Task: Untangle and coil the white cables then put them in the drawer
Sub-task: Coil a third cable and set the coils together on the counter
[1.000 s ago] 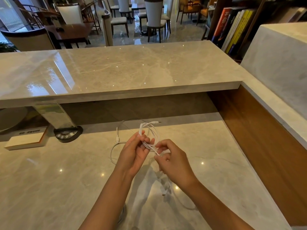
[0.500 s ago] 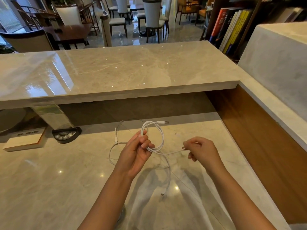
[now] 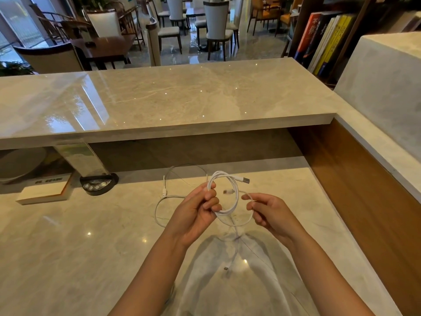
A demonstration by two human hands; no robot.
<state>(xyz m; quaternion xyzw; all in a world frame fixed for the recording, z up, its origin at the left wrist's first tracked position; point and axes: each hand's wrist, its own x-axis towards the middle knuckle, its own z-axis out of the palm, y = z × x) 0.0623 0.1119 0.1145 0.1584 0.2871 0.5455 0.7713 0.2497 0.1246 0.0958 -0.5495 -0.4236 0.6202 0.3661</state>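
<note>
a small coil of white cable (image 3: 230,197) is held just above the lower counter (image 3: 68,258), near the middle of the frame. the coil is gripped by the left hand (image 3: 196,215), fingers curled round its left side, with the usb plug (image 3: 245,180) poking out at the upper right. a strand is pinched by the right hand (image 3: 271,213) just right of the coil; the hands are apart, joined only by cable. a loose tail hangs down to a small plug (image 3: 226,268) (lower centre). a second white cable (image 3: 159,210) lies on the counter left of the hands, partly hidden behind the left one. no drawer is seen. judged from here, the loops could spring open if the left grip is eased, and the hanging tail could be caught on the second cable and re-tangled.
</note>
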